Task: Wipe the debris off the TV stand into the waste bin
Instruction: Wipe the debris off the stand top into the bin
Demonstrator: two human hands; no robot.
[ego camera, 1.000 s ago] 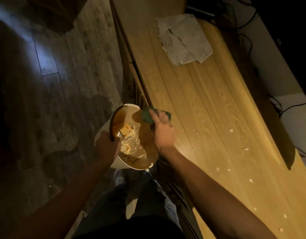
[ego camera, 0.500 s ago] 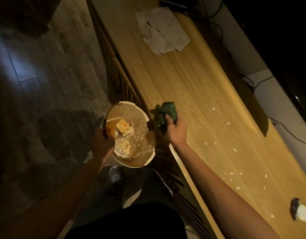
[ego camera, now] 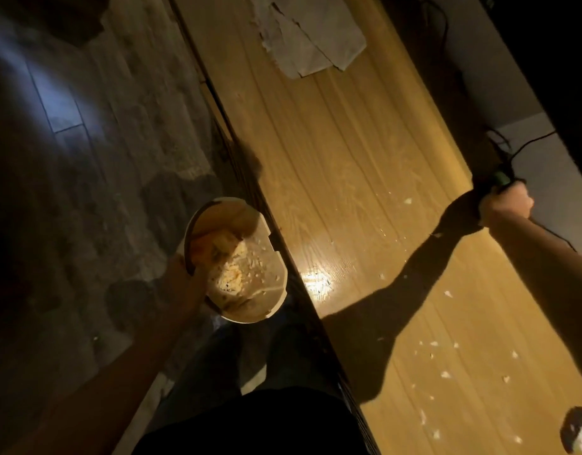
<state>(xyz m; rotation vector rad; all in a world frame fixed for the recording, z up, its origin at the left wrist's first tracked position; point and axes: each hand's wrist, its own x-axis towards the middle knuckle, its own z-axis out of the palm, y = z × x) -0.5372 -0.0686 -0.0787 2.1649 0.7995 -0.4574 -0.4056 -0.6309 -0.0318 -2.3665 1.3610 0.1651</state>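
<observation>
The wooden TV stand (ego camera: 342,152) runs diagonally up the frame, with small white debris crumbs (ego camera: 445,374) scattered over its near right part. My left hand (ego camera: 184,277) grips the rim of a round white waste bin (ego camera: 276,300), held just off the stand's front edge; scraps and crumbs lie inside it. My right hand (ego camera: 504,205) reaches across to the stand's back edge, closed on a green cloth (ego camera: 501,180) that pokes out above the fingers.
A crumpled grey paper sheet (ego camera: 312,37) lies at the stand's far end. Dark cables (ego camera: 526,144) run behind the stand by the wall. A small round dark-and-white object (ego camera: 578,428) sits at the bottom right. Stone-pattern floor lies to the left.
My right hand has moved with the green cloth from the bin at the front edge across the stand to its back edge. The bin stays held at the front edge.
</observation>
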